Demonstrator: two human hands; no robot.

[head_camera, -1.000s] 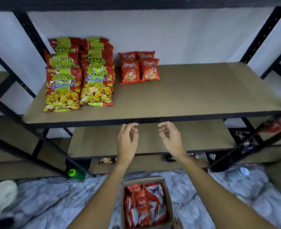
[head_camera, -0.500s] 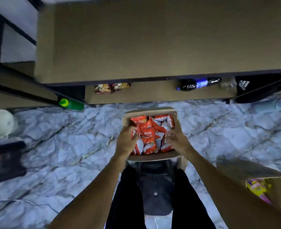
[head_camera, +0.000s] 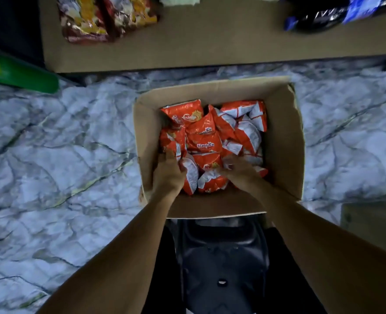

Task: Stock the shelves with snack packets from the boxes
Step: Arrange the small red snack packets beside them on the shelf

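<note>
Fingertips of left hand (head_camera: pixel 168 175) and right hand (head_camera: pixel 239 171) seem buried among packets (head_camera: pixel 204 141); dark bottle (head_camera: pixel 319 17) cropped above.

The left hand (head_camera: pixel 168 177) and right hand (head_camera: pixel 239 171) are bare, with uncovered forearms. Black trousers (head_camera: pixel 164 286) cover the legs at the bottom edge.

light: dim, cool — marble floor (head_camera: pixel 62 143) palest | blur: shelf packets (head_camera: pixel 101 19), dark bottle (head_camera: pixel 323 17) smeared | edges: wide-angle stretch | focus: soft throughout

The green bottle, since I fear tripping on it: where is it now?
In the head view, the green bottle lies at the far left edge, by the low shelf board's left corner, left of the cardboard box.
</note>
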